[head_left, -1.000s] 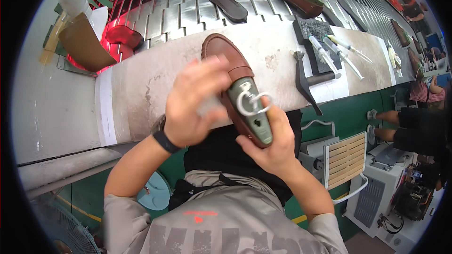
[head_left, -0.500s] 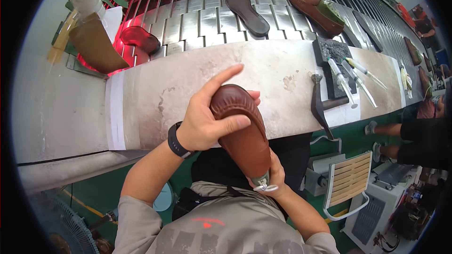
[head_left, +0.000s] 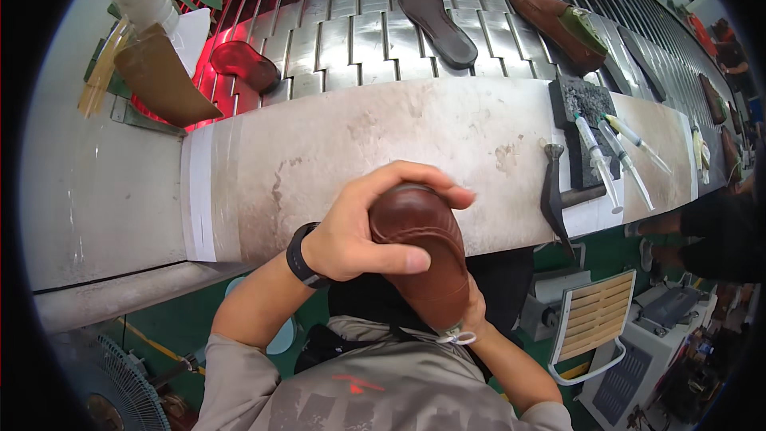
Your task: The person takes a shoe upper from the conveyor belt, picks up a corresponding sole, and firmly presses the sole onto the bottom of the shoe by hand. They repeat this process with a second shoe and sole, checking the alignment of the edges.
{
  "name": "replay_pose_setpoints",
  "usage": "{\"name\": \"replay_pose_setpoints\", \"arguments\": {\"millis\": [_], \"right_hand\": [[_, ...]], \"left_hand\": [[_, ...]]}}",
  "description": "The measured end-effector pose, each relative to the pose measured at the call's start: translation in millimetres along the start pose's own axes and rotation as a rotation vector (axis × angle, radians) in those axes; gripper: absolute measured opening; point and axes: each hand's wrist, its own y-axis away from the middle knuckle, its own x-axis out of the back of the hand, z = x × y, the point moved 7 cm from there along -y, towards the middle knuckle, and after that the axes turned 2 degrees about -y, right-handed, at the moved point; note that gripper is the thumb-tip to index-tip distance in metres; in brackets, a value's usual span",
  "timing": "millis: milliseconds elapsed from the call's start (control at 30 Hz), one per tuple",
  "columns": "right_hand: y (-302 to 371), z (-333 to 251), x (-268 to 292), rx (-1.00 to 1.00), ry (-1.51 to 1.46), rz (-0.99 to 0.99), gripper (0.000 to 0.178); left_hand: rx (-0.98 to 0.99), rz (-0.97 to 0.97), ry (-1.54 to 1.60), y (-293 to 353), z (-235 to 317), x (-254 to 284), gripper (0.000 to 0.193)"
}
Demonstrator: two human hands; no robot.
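Observation:
A brown leather moccasin-style shoe (head_left: pixel 427 283) is held toe up in front of my body, below the bench edge. My left hand (head_left: pixel 351 227) wraps the toe, its thumb lying across the gathered seam and its fingers curled over the far side. A dark band circles that wrist. At the heel end my right hand (head_left: pixel 476 310) grips from the right side; most of its fingers are hidden behind the shoe. Beside it a white loop (head_left: pixel 456 338) sticks out of the heel opening.
A shoemaker's hammer (head_left: pixel 552 199) lies at the bench's right, near a black block (head_left: pixel 578 100) and several syringes (head_left: pixel 598 160). Behind the bench (head_left: pixel 335 144), a slatted conveyor (head_left: pixel 335 40) carries a dark sole (head_left: pixel 435 20), a brown shoe (head_left: pixel 554 24) and a red-lit piece (head_left: pixel 243 64).
My left fingers have closed over the toe; earlier the index finger pointed away from it. The shoe has moved slightly down and right in view, its toe now tilted more toward me.

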Motion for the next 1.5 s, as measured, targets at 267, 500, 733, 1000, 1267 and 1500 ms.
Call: {"name": "replay_pose_setpoints", "arguments": {"millis": [267,500,733,1000,1267,1500], "right_hand": [[-3.1,3.0,-19.1,-0.449,-0.804,0.017,0.062],[3.7,-9.6,-13.6,-0.484,-0.926,0.112,0.059],[-6.6,-18.8,-7.3,-0.480,-0.682,0.061,0.059],[-7.3,-20.0,-13.3,-0.518,-0.354,-0.106,0.067],[9.7,-133.9,-28.7,0.043,0.278,0.059,0.077],[-236.0,-163.1,-14.7,-0.222,-0.254,0.206,0.045]], "left_hand": [[0.056,-0.048,0.013,-3.7,-4.2,-10.4,0.059],[-0.011,0.082,-0.168,1.4,10.4,-16.8,0.048],[-0.245,0.127,-0.535,20.1,29.1,-56.4,0.054],[-0.317,0.161,-0.553,41.2,41.7,-51.5,0.062],[-0.053,0.409,-0.074,15.8,34.0,63.0,0.062],[0.097,0.520,0.092,3.6,2.7,103.8,0.063]]}}
